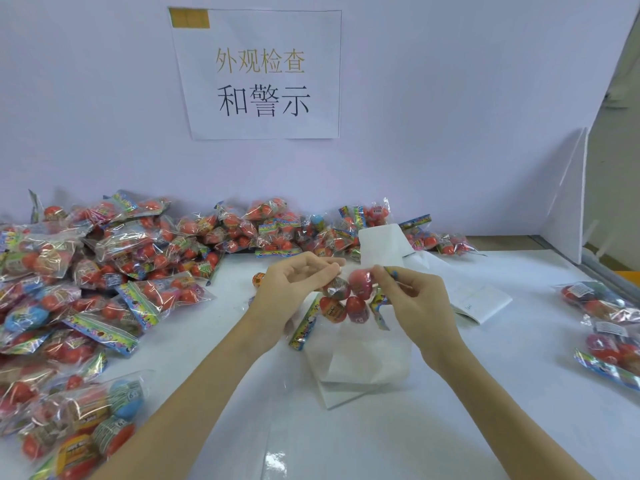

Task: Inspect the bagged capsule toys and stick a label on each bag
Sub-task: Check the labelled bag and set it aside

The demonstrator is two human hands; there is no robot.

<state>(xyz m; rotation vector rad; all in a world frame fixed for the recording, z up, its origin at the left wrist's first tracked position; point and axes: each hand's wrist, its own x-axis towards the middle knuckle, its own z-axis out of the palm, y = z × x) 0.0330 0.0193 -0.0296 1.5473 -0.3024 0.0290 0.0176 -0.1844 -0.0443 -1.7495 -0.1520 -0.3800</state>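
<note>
A clear bag of red capsule toys (348, 299) hangs above the white table, held between both hands in the middle of the view. My left hand (298, 282) pinches the bag's top left edge with curled fingers. At the bag's top right corner, my right hand (414, 299) pinches the colourful header strip. White label backing sheets (367, 368) lie on the table under the bag, and another sheet (379, 247) stands curled just behind it.
A large heap of bagged capsules (104, 271) covers the left and back of the table. Two or three bags (609, 327) lie at the right edge. A loose capsule (259, 279) sits behind my left hand. A paper sign (259, 74) hangs on the back wall.
</note>
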